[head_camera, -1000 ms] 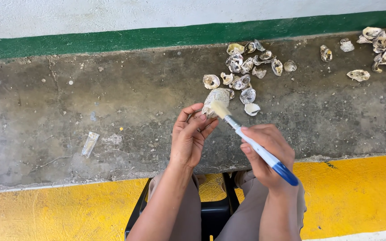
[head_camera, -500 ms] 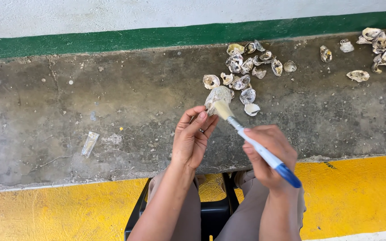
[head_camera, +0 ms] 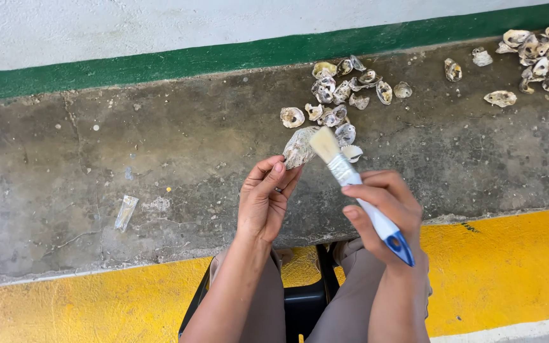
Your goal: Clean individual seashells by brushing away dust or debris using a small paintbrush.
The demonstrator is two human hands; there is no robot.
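Note:
My left hand (head_camera: 264,202) grips a rough grey-white oyster shell (head_camera: 298,147) by its lower edge and holds it upright above the concrete floor (head_camera: 160,159). My right hand (head_camera: 386,209) holds a paintbrush (head_camera: 357,187) with a white and blue handle. Its pale bristles rest against the right side of the held shell. A pile of several similar shells (head_camera: 344,89) lies on the concrete just beyond my hands.
A second heap of shells (head_camera: 541,57) lies at the far right by the green-striped wall base (head_camera: 160,63). A small clear plastic wrapper (head_camera: 125,213) lies at left. A yellow painted strip (head_camera: 509,267) runs along the near edge. I sit on a black stool (head_camera: 300,305).
The brush head has shifted slightly across the shell between frames, in a brushing motion. My left hand keeps its hold on the shell in about the same place.

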